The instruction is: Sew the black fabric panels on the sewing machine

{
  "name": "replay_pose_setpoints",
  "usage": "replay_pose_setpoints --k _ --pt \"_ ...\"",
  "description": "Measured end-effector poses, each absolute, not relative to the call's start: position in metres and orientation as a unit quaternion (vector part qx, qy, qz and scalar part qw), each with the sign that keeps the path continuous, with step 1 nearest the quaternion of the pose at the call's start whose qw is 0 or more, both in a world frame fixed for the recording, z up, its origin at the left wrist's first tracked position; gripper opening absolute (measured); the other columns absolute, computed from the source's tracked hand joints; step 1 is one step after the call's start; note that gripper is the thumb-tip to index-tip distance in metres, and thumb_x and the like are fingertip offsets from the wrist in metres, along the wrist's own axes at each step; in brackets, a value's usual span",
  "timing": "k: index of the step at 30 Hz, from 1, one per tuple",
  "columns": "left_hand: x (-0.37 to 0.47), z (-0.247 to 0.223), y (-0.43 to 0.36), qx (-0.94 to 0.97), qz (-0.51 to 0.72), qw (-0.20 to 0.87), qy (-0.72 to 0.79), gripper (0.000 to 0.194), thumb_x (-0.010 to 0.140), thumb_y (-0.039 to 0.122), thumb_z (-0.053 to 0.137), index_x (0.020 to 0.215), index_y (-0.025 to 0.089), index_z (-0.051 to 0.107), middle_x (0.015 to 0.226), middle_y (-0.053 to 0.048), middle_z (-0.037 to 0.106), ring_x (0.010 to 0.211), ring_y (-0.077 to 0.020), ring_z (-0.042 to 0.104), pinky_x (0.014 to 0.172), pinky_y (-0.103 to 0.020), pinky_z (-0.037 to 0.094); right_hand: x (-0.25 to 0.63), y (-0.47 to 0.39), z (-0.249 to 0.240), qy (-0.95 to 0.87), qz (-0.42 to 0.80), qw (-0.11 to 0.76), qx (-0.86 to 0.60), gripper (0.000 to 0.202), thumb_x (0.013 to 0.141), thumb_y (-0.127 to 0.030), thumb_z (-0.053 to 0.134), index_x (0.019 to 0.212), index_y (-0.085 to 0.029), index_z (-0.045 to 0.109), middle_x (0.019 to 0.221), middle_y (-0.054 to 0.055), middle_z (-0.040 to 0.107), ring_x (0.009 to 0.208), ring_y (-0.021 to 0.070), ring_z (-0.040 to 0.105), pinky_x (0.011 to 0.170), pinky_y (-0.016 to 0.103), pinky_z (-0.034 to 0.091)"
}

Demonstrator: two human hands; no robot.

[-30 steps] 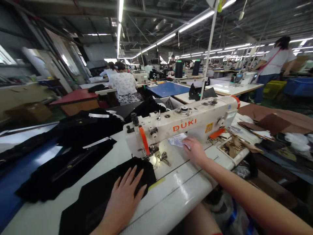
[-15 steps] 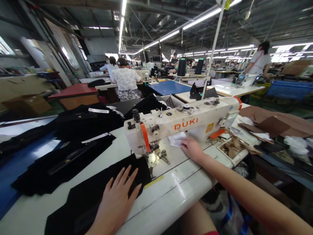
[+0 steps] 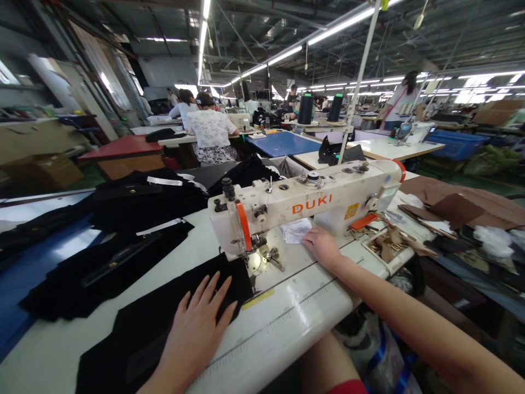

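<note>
My left hand [image 3: 199, 320] lies flat with its fingers spread on a black fabric piece [image 3: 135, 323]. The piece's right end reaches close to the needle area of a white sewing machine [image 3: 279, 210] marked DUKI. Beneath the machine's arm is a small stack of white printed slips [image 3: 293, 231], perhaps labels. My right hand [image 3: 322, 246] has its curled fingers closed at the right edge of that stack; the fingertips are partly hidden. A yellow strip [image 3: 257, 300] is on the machine bed beside the black piece.
Piles of black fabric pieces [image 3: 106, 262] cover the table's left side. To the right stand a small tray [image 3: 389, 246] of metal bits and scraps, and brown material [image 3: 467, 202]. Black thread cones [image 3: 305, 109] rise behind the machine. Other people work at tables farther back.
My right hand has shifted slightly at the slips, and more of the stack shows, a little fanned. My left hand stays flat on the fabric. A person at far right has moved left.
</note>
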State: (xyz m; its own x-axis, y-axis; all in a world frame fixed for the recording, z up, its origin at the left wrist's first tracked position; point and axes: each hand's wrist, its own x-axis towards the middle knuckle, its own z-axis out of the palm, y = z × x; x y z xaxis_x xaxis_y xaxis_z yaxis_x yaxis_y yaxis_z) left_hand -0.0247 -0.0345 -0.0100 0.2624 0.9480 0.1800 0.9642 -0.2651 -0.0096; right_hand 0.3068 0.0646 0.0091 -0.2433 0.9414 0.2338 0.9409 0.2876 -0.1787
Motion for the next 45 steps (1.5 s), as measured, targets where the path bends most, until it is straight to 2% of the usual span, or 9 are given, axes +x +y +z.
replay_pose_setpoints --k 9,14,19,21,25,29,34,40,45 --pt "-0.022 -0.006 -0.036 -0.789 -0.058 0.052 -0.610 0.055 0.092 0.047 0.039 0.141 0.024 0.047 0.151 -0.009 0.041 0.139 -0.0323 0.036 0.108 -0.056 0.033 0.305 0.065 0.007 -0.774 -0.007 0.197 -0.602 0.019 0.093 -0.019 0.056 0.086 -0.017 0.074 0.094 0.010 0.072 0.093 0.0230 0.063 0.084 0.031 0.047" --pt "-0.022 -0.006 -0.036 -0.788 -0.062 0.058 -0.609 0.055 0.092 0.047 0.039 0.140 0.023 0.049 0.150 -0.010 0.043 0.138 -0.0325 0.038 0.107 -0.056 0.034 0.303 0.060 0.014 -0.764 0.018 0.243 -0.598 0.019 0.093 -0.017 0.055 0.091 -0.020 0.074 0.097 0.007 0.074 0.090 0.0203 0.067 0.079 0.027 0.049" --pt "-0.022 -0.003 -0.045 -0.803 -0.153 0.142 -0.558 0.054 0.094 0.044 0.041 0.140 0.015 0.047 0.147 -0.016 0.046 0.134 -0.0316 0.043 0.108 -0.053 0.034 0.277 0.028 0.020 -0.804 0.127 0.277 -0.510 0.016 0.091 -0.018 0.058 0.091 -0.021 0.074 0.093 0.003 0.075 0.086 0.0181 0.069 0.078 0.025 0.050" --pt "-0.016 0.002 -0.052 -0.835 -0.180 0.184 -0.486 0.050 0.095 0.036 0.042 0.141 0.017 0.045 0.145 -0.016 0.048 0.131 -0.0292 0.047 0.110 -0.050 0.033 0.256 0.010 0.023 -0.830 0.188 0.272 -0.450 0.016 0.091 -0.021 0.059 0.089 -0.021 0.074 0.090 0.003 0.075 0.085 0.0176 0.069 0.078 0.025 0.050" --pt "-0.004 0.014 -0.064 -0.896 -0.211 0.184 -0.345 0.041 0.097 0.014 0.035 0.133 0.018 0.053 0.123 -0.009 0.066 0.114 -0.0205 0.060 0.103 -0.039 0.042 0.210 -0.013 0.028 -0.832 0.291 0.257 -0.396 0.015 0.087 -0.016 0.061 0.085 -0.020 0.075 0.083 0.001 0.075 0.077 0.0142 0.068 0.072 0.021 0.049" --pt "-0.012 0.021 -0.060 -0.881 -0.269 0.158 -0.355 0.032 0.097 0.014 0.037 0.114 0.014 0.064 0.101 -0.008 0.071 0.096 -0.0183 0.065 0.093 -0.034 0.051 0.189 -0.011 0.029 -0.806 0.360 0.271 -0.385 0.015 0.088 -0.016 0.060 0.088 -0.021 0.075 0.086 -0.001 0.075 0.077 0.0124 0.069 0.071 0.020 0.050" --pt "-0.039 0.020 -0.035 -0.845 -0.278 0.139 -0.435 0.031 0.096 0.014 0.038 0.100 0.013 0.069 0.096 -0.009 0.072 0.092 -0.0190 0.066 0.087 -0.034 0.055 0.196 0.000 0.014 -0.833 0.206 0.323 -0.399 0.019 0.092 -0.016 0.056 0.101 -0.019 0.073 0.100 0.006 0.074 0.094 0.0183 0.067 0.086 0.030 0.051" --pt "-0.054 0.017 -0.011 -0.879 -0.152 0.078 -0.446 0.036 0.093 0.017 0.036 0.097 0.018 0.073 0.104 -0.008 0.074 0.105 -0.0237 0.065 0.096 -0.043 0.051 0.201 -0.012 -0.005 -0.919 0.084 0.260 -0.284 0.023 0.093 -0.019 0.055 0.110 -0.012 0.069 0.118 0.012 0.068 0.112 0.0233 0.060 0.100 0.037 0.046" --pt "-0.050 0.030 -0.009 -0.866 -0.068 0.023 -0.496 0.046 0.085 0.009 0.036 0.115 0.021 0.068 0.125 -0.009 0.067 0.124 -0.0249 0.055 0.106 -0.050 0.040 0.198 -0.017 -0.003 -0.933 0.052 0.223 -0.278 0.024 0.095 -0.020 0.051 0.111 -0.012 0.068 0.118 0.013 0.067 0.113 0.0229 0.059 0.102 0.038 0.045"
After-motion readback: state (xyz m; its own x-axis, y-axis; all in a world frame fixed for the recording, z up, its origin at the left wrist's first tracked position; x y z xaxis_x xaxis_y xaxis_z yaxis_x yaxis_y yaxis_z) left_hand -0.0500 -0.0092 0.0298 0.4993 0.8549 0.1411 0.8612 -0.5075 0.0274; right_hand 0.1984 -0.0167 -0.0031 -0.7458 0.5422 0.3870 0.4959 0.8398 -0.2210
